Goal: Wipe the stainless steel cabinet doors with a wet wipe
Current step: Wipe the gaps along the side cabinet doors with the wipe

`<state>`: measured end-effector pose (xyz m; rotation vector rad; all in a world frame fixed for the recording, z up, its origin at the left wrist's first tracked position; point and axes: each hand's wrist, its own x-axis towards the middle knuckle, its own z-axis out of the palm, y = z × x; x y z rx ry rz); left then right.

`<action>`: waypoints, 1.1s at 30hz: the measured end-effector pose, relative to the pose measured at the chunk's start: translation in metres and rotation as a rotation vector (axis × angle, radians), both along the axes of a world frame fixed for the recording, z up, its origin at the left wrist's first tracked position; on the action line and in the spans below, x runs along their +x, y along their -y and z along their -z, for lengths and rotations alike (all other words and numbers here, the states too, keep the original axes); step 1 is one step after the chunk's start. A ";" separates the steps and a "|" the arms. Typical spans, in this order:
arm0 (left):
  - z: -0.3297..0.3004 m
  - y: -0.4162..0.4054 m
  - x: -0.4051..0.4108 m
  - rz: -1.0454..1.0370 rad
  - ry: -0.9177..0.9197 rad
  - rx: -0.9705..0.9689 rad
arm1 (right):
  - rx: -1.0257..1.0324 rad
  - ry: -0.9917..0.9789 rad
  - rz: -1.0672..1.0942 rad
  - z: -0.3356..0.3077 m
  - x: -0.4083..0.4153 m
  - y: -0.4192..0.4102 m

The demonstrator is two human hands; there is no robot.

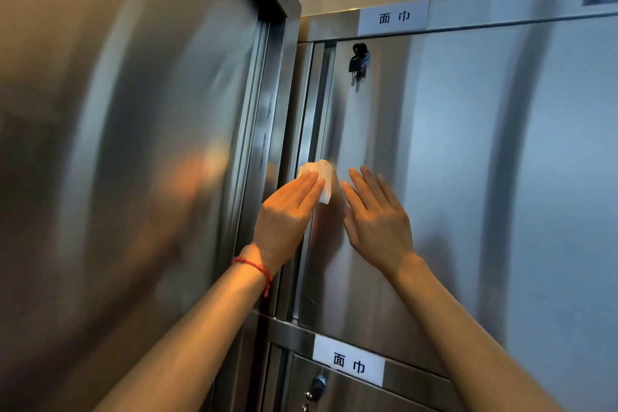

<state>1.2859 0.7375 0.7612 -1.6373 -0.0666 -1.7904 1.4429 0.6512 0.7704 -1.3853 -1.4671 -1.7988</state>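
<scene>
Brushed stainless steel cabinet door (468,177), smooth and vertically streaked with reflections. Left hand (287,211), fingers straight, presses a crumpled white wet wipe (322,177) flat against the door's left edge, well below the black-headed keys (357,63) hanging in the lock. Right hand (378,217), released and flat, rests on the door just right of the wipe. A red cord bracelet (255,267) circles the left wrist. White printed labels (393,17) mark the frame above and below the door; a steel panel (133,144) stands left of it.
</scene>
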 end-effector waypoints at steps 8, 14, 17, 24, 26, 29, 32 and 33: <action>-0.024 -0.006 -0.003 -0.028 0.023 0.044 | -0.025 0.003 0.029 -0.012 0.000 -0.004; -0.032 -0.012 0.006 -0.100 0.025 0.053 | -0.037 0.011 0.055 -0.016 0.006 -0.008; -0.030 -0.015 0.012 -0.125 0.020 0.037 | -0.041 0.005 0.049 -0.017 0.006 -0.008; -0.021 -0.024 0.020 -0.158 -0.028 -0.088 | -0.012 0.037 0.047 -0.016 0.006 -0.007; -0.020 -0.024 0.023 -0.169 -0.040 -0.123 | -0.012 0.038 0.053 -0.016 0.006 -0.007; -0.020 -0.027 0.029 -0.186 -0.035 -0.167 | -0.007 0.042 0.064 -0.015 0.007 -0.008; -0.023 -0.028 0.035 -0.204 -0.018 -0.207 | 0.004 0.043 0.070 -0.015 0.007 -0.009; -0.024 -0.027 0.037 -0.203 -0.016 -0.226 | 0.006 0.045 0.072 -0.015 0.007 -0.009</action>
